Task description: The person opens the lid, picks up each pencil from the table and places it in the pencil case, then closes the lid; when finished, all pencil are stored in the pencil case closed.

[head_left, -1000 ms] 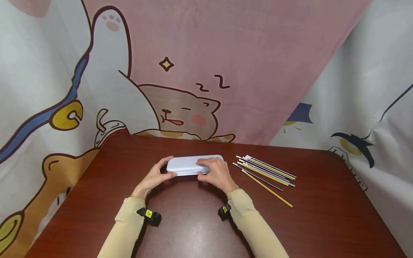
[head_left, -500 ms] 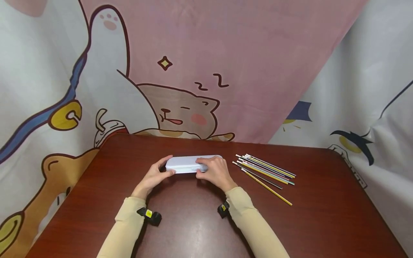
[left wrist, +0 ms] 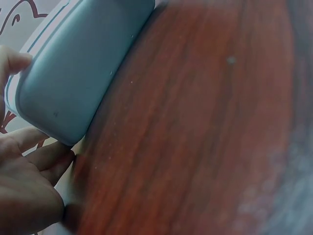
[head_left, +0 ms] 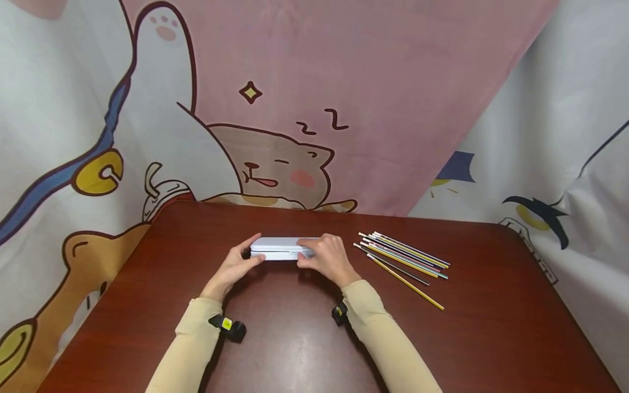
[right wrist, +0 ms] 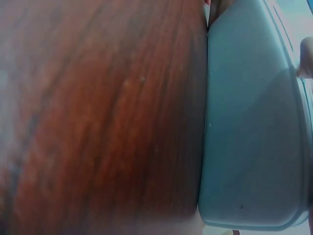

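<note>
A white hard pencil case (head_left: 277, 246) with rounded corners lies on the table between both hands, its long side facing me. My left hand (head_left: 230, 274) grips its left end, thumb on the front and fingers behind. My right hand (head_left: 331, 261) pinches the right part of the front, thumb below the index finger, and hides the right end. A thin seam runs along the front of the case. The left wrist view shows the case's underside (left wrist: 80, 68) tipped off the table, with the left hand (left wrist: 29, 186) at its end. In the right wrist view the case (right wrist: 254, 132) fills the right side.
Several thin pencils (head_left: 403, 255), yellow, dark, white and teal, lie loosely together right of the case. A yellow pencil (head_left: 408, 284) lies nearest me. The dark red table (head_left: 275, 338) ends at a printed cloth backdrop (head_left: 393, 109).
The case has tilted so that its front side and seam show more and its top shows less. Both hands keep their hold. The pencils lie as before.
</note>
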A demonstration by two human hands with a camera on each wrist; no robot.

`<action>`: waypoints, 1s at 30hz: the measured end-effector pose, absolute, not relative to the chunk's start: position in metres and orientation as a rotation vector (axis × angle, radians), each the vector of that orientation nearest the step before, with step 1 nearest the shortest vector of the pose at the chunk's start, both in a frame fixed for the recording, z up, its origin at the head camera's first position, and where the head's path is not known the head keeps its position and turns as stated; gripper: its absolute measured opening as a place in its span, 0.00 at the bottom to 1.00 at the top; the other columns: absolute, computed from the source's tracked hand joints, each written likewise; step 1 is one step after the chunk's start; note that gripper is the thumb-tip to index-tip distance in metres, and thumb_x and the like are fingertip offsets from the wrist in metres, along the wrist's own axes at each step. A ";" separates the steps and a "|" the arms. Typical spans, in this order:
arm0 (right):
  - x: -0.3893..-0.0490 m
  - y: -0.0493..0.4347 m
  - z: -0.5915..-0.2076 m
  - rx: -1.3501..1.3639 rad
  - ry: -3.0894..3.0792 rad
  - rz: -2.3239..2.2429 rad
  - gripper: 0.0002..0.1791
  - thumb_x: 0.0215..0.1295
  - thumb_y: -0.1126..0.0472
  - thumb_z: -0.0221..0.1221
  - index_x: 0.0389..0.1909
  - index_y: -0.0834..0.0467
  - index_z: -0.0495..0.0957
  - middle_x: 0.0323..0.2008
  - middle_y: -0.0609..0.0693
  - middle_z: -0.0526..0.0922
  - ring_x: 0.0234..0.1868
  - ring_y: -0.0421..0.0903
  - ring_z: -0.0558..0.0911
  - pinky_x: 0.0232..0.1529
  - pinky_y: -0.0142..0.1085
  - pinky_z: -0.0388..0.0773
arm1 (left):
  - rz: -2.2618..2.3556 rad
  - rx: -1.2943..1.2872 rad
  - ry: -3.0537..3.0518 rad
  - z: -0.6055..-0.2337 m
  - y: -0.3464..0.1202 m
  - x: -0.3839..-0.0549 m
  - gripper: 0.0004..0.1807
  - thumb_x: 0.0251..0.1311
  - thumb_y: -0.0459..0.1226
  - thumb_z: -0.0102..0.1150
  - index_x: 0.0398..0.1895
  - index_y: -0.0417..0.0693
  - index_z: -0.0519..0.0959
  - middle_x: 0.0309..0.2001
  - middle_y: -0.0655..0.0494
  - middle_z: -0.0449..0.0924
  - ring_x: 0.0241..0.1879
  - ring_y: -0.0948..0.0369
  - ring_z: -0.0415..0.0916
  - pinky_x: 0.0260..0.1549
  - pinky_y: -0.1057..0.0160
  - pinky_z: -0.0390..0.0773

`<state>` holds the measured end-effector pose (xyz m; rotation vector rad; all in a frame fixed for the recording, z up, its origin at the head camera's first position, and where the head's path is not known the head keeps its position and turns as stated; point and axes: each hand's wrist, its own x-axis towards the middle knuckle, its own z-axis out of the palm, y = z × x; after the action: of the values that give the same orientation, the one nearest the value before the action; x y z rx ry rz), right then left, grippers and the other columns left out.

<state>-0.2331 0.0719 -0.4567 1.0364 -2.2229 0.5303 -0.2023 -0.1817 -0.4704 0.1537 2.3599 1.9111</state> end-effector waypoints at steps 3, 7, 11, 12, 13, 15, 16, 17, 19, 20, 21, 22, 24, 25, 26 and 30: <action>-0.234 0.073 -0.454 1.054 -2.232 0.539 0.12 0.45 0.57 0.66 0.34 0.52 0.87 0.23 0.44 0.85 0.14 0.44 0.72 0.14 0.38 0.68 | 1.908 0.164 2.387 -0.479 -0.184 -0.205 0.36 0.58 0.31 0.61 0.70 0.36 0.61 0.61 0.35 0.69 0.59 0.51 0.64 0.58 0.59 0.61; -0.234 0.077 -0.453 1.076 -2.320 0.623 0.13 0.49 0.56 0.68 0.38 0.51 0.87 0.29 0.44 0.87 0.17 0.42 0.76 0.17 0.37 0.71 | 1.902 0.163 2.382 -0.483 -0.185 -0.207 0.37 0.58 0.31 0.62 0.71 0.37 0.61 0.62 0.35 0.68 0.60 0.50 0.63 0.60 0.56 0.60; -0.232 0.083 -0.450 1.104 -2.441 0.763 0.14 0.55 0.56 0.68 0.43 0.52 0.86 0.39 0.44 0.86 0.31 0.40 0.83 0.28 0.37 0.79 | 1.891 0.152 2.351 -0.482 -0.186 -0.206 0.40 0.56 0.32 0.64 0.72 0.38 0.60 0.66 0.36 0.64 0.64 0.48 0.60 0.64 0.49 0.55; -0.232 0.085 -0.450 1.111 -2.462 0.794 0.14 0.57 0.56 0.68 0.45 0.52 0.86 0.41 0.44 0.86 0.36 0.40 0.84 0.33 0.38 0.80 | 1.890 0.148 2.340 -0.482 -0.186 -0.207 0.41 0.55 0.32 0.66 0.72 0.39 0.60 0.66 0.37 0.63 0.64 0.48 0.59 0.65 0.48 0.54; -0.231 0.088 -0.450 1.115 -2.475 0.828 0.14 0.57 0.57 0.67 0.46 0.53 0.85 0.43 0.45 0.86 0.40 0.41 0.84 0.37 0.39 0.80 | 1.890 0.147 2.331 -0.482 -0.186 -0.207 0.42 0.53 0.33 0.67 0.72 0.39 0.60 0.67 0.37 0.62 0.65 0.48 0.58 0.65 0.47 0.52; -0.230 0.092 -0.450 1.109 -2.497 0.893 0.14 0.59 0.58 0.67 0.47 0.54 0.85 0.44 0.45 0.85 0.46 0.41 0.83 0.44 0.40 0.80 | 1.891 0.157 2.314 -0.482 -0.185 -0.208 0.44 0.52 0.32 0.69 0.72 0.39 0.59 0.68 0.37 0.61 0.66 0.48 0.57 0.66 0.47 0.51; -0.230 0.095 -0.451 1.102 -2.503 0.929 0.14 0.59 0.59 0.67 0.47 0.54 0.85 0.45 0.45 0.85 0.47 0.42 0.82 0.47 0.41 0.79 | 1.891 0.157 2.308 -0.482 -0.186 -0.208 0.45 0.50 0.32 0.70 0.72 0.39 0.59 0.68 0.38 0.61 0.66 0.48 0.57 0.66 0.47 0.50; -0.230 0.097 -0.452 1.093 -2.511 0.961 0.14 0.59 0.60 0.67 0.47 0.55 0.85 0.45 0.45 0.85 0.48 0.42 0.82 0.49 0.41 0.78 | 1.890 0.162 2.302 -0.482 -0.186 -0.208 0.46 0.50 0.32 0.70 0.72 0.39 0.59 0.68 0.38 0.61 0.66 0.48 0.57 0.67 0.47 0.49; -0.230 0.102 -0.452 1.080 -2.516 1.011 0.15 0.58 0.61 0.68 0.47 0.56 0.85 0.45 0.45 0.85 0.49 0.43 0.81 0.51 0.42 0.77 | 1.886 0.168 2.294 -0.482 -0.187 -0.208 0.47 0.48 0.32 0.71 0.72 0.40 0.58 0.68 0.38 0.61 0.66 0.48 0.57 0.67 0.46 0.48; -0.230 0.104 -0.453 1.073 -2.521 1.031 0.15 0.58 0.61 0.68 0.47 0.56 0.85 0.45 0.46 0.85 0.50 0.43 0.81 0.51 0.42 0.77 | 1.883 0.171 2.291 -0.482 -0.188 -0.208 0.47 0.48 0.32 0.72 0.72 0.40 0.58 0.68 0.38 0.60 0.66 0.48 0.57 0.67 0.45 0.47; -0.230 0.107 -0.453 1.070 -2.524 1.045 0.15 0.58 0.62 0.68 0.47 0.56 0.85 0.46 0.46 0.85 0.50 0.44 0.81 0.52 0.43 0.76 | 1.879 0.165 2.288 -0.482 -0.188 -0.208 0.47 0.48 0.31 0.72 0.72 0.41 0.59 0.68 0.38 0.60 0.67 0.48 0.56 0.67 0.44 0.46; -0.230 0.110 -0.453 1.068 -2.527 1.059 0.15 0.58 0.62 0.68 0.47 0.57 0.84 0.46 0.46 0.85 0.50 0.44 0.81 0.52 0.43 0.76 | 1.871 0.169 2.289 -0.482 -0.189 -0.208 0.48 0.47 0.32 0.72 0.73 0.41 0.59 0.68 0.38 0.60 0.67 0.48 0.56 0.67 0.44 0.46; -0.230 0.115 -0.453 1.061 -2.538 1.065 0.15 0.57 0.62 0.68 0.47 0.57 0.84 0.46 0.47 0.84 0.51 0.45 0.81 0.53 0.44 0.76 | 1.862 0.173 2.283 -0.482 -0.189 -0.208 0.48 0.47 0.31 0.72 0.73 0.42 0.58 0.69 0.38 0.59 0.67 0.47 0.55 0.67 0.42 0.44; -0.230 0.117 -0.453 1.053 -2.546 1.069 0.16 0.57 0.62 0.69 0.47 0.57 0.84 0.47 0.47 0.84 0.51 0.45 0.81 0.53 0.44 0.75 | 1.857 0.174 2.279 -0.482 -0.190 -0.208 0.48 0.46 0.31 0.72 0.73 0.43 0.58 0.69 0.39 0.59 0.68 0.47 0.54 0.67 0.42 0.44; -0.230 0.120 -0.453 1.044 -2.553 1.060 0.16 0.56 0.62 0.69 0.47 0.57 0.85 0.47 0.47 0.84 0.51 0.45 0.80 0.53 0.44 0.76 | 1.853 0.176 2.273 -0.483 -0.190 -0.209 0.49 0.46 0.30 0.72 0.73 0.43 0.58 0.69 0.39 0.58 0.68 0.47 0.53 0.67 0.41 0.44; -0.229 0.130 -0.454 1.008 -2.571 1.068 0.17 0.54 0.62 0.71 0.46 0.58 0.85 0.46 0.48 0.84 0.51 0.47 0.80 0.52 0.44 0.76 | 1.851 0.171 2.253 -0.483 -0.191 -0.210 0.51 0.44 0.27 0.72 0.74 0.44 0.57 0.70 0.39 0.56 0.69 0.47 0.51 0.67 0.42 0.43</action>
<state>-0.2287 0.1303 -0.4537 1.0083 -2.5709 1.0684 -0.2096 -0.1913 -0.4827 0.1710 2.2527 1.8509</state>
